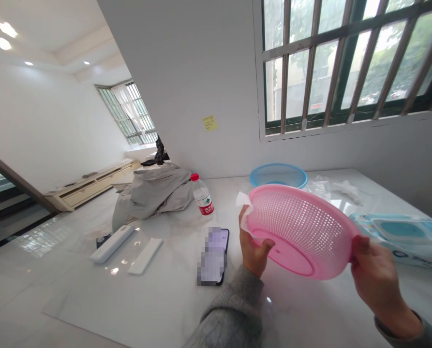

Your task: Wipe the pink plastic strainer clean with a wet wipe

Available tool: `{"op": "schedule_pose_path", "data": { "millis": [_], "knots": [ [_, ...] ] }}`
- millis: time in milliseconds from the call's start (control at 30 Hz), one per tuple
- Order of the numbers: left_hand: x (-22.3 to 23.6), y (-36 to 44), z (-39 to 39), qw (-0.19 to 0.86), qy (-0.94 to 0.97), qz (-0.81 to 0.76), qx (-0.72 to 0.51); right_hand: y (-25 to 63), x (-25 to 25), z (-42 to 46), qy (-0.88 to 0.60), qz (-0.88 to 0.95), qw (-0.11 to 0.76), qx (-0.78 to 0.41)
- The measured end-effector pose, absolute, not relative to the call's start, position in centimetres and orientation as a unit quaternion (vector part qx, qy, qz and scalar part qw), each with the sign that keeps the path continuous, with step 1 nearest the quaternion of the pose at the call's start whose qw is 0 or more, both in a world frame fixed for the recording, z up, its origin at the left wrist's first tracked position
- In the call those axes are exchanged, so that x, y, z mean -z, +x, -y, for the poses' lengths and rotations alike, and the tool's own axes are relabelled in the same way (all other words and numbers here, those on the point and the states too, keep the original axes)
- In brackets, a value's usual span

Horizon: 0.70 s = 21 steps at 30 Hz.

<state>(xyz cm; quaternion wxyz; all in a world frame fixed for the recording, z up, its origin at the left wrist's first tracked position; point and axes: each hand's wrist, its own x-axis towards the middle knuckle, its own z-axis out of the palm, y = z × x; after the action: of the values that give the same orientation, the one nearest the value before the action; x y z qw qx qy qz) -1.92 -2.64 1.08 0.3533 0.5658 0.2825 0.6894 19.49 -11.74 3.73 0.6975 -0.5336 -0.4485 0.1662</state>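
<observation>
Left hand: Closed on the near rim of a pink plastic colander, pressing a white wipe against it.

Right hand: Closed on the opposite rim, with the thumb hooked over the edge.

Colander: Held up between the hands, tilted and clear of the marble desk. Its wall is perforated, and its base is a solid oval.

Handling: It looks light and fairly stiff, though the thin wall may flex under a hard squeeze. Smooth plastic could turn slippery if damp. The rolled rim seems the surest place to hold, with the hands on opposite sides.

Nearby: A phone with a blurred screen lies just left of the left hand. A packet of wet wipes lies just beyond the right hand.

Rest: A blue plastic basin sits near the wall, with clear plastic film beside it. Further left are a water bottle with a red cap, a bundled grey cloth, and two white bars.
</observation>
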Motion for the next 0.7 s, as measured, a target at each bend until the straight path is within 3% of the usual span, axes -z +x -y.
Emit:
{"op": "schedule_pose_path", "data": {
  "millis": [200,500,700],
  "knots": [
    [-0.9,-2.4,2.9,0.336,0.566,-0.299,-0.691,19.6,-4.9,12.3,-0.539,0.475,0.68,-0.144],
    [-2.6,-2.8,4.0,0.148,0.677,-0.242,-0.68,18.0,-5.4,13.2,-0.533,0.486,0.672,-0.169],
    [-2.8,-2.6,4.6,0.133,0.719,-0.231,-0.642,18.1,-5.3,13.5,-0.529,0.518,0.649,-0.176]
  ]
}}
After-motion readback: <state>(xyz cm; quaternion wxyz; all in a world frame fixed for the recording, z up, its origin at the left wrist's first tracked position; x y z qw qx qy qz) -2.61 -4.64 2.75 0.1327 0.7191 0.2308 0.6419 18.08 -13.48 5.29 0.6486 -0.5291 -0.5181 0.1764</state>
